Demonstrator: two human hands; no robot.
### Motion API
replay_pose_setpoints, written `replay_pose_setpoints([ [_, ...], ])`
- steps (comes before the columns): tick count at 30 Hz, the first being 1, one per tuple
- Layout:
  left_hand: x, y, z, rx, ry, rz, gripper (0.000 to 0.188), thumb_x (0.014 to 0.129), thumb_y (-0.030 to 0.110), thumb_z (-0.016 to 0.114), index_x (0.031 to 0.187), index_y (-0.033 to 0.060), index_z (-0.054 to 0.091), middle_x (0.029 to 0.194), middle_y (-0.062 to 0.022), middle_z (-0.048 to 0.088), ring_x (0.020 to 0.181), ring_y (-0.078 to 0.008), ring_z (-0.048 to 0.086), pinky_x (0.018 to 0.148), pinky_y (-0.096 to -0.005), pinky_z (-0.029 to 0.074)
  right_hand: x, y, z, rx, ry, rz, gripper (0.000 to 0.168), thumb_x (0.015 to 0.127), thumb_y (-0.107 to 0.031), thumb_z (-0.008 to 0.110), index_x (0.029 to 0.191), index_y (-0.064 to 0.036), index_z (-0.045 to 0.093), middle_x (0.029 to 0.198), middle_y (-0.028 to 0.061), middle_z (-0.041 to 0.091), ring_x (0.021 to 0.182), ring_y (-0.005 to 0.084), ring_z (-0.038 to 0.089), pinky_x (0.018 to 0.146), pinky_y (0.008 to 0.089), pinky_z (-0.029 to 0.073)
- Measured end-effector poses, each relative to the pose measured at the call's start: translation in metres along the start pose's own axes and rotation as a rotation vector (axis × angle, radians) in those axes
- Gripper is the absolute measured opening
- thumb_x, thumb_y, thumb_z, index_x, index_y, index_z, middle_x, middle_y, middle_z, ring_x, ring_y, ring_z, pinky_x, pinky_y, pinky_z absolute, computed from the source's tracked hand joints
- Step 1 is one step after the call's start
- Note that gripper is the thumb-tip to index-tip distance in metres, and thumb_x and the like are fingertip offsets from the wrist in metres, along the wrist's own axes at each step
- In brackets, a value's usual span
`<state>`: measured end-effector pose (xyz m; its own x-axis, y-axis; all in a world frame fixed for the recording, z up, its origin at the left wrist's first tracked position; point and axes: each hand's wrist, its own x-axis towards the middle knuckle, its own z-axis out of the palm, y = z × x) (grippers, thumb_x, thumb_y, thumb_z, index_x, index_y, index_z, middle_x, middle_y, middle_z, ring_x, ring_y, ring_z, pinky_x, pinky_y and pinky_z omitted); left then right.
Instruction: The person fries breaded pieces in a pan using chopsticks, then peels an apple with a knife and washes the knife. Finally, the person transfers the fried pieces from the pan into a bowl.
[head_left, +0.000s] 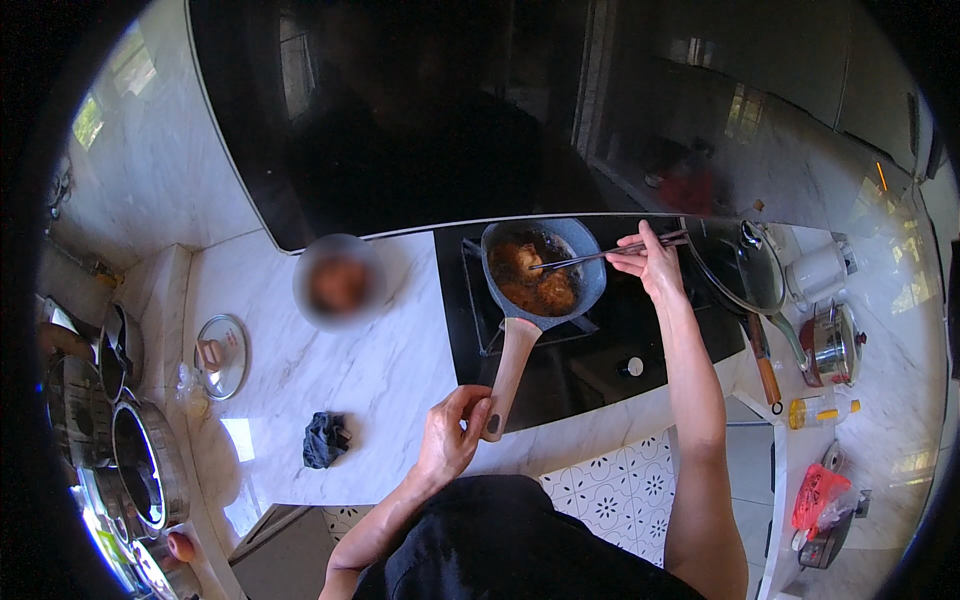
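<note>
A blue-grey saucepan (594, 289) stands on a burner, with browned pieces of food (556, 291) in dark bubbling oil or liquid. My left hand (454, 431) grips the end of its pale handle (516, 360). Above the right side of the cooktop, my right hand (651, 262) holds a pair of dark chopsticks (577, 260). Their tips reach into the pan and touch a lighter piece of food (529, 262). What the food is, I cannot tell.
Left of the cooktop (555, 397) are a blurred round patch (339, 283), a glass lid (223, 356) and a dark crumpled cloth (326, 440). A lidded pan (739, 262), a steel pot (834, 345) and an oil bottle (817, 412) stand right. A range hood (420, 150) overhangs the back.
</note>
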<state>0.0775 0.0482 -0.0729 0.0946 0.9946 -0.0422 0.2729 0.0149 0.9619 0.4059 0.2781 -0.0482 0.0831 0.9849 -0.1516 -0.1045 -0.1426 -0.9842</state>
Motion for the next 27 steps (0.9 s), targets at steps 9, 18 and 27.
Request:
replay_pose_setpoints([
  [9, -0.002, -0.002, 0.0, 0.007, 0.003, -0.011, 0.018, 0.098, 0.009, 0.055, 0.108, -0.0041, 0.062, 0.085, -0.0153, 0.068, 0.073, -0.0199, 0.068, 0.065, -0.0328, 0.054, -0.024, -0.038, 0.01, -0.225, 0.097, -0.2, 0.048, 0.098, -0.042, 0.056, 0.091, 0.005, 0.066, 0.083, 0.0171, 0.069, 0.067, 0.0282, 0.073, 0.052, 0.0301, 0.059],
  [18, -0.011, 0.002, -0.004, 0.025, 0.013, 0.003, 0.017, 0.097, 0.008, 0.056, 0.106, -0.0042, 0.064, 0.085, -0.0148, 0.068, 0.072, -0.0199, 0.067, 0.065, -0.0324, 0.053, -0.055, -0.008, -0.026, 0.025, 0.058, -0.211, 0.025, 0.099, -0.022, 0.058, 0.101, 0.002, 0.062, 0.087, 0.0185, 0.068, 0.074, 0.0283, 0.073, 0.062, 0.0308, 0.06],
  [27, -0.026, -0.003, -0.005, -0.032, 0.029, -0.025, 0.017, 0.097, 0.009, 0.057, 0.105, -0.0038, 0.064, 0.088, -0.0175, 0.068, 0.073, -0.0247, 0.068, 0.068, -0.0344, 0.055, -0.073, 0.05, -0.066, 0.27, 0.21, -0.094, 0.027, 0.097, -0.026, 0.061, 0.101, 0.001, 0.061, 0.089, 0.0172, 0.07, 0.079, 0.0291, 0.073, 0.069, 0.0352, 0.061],
])
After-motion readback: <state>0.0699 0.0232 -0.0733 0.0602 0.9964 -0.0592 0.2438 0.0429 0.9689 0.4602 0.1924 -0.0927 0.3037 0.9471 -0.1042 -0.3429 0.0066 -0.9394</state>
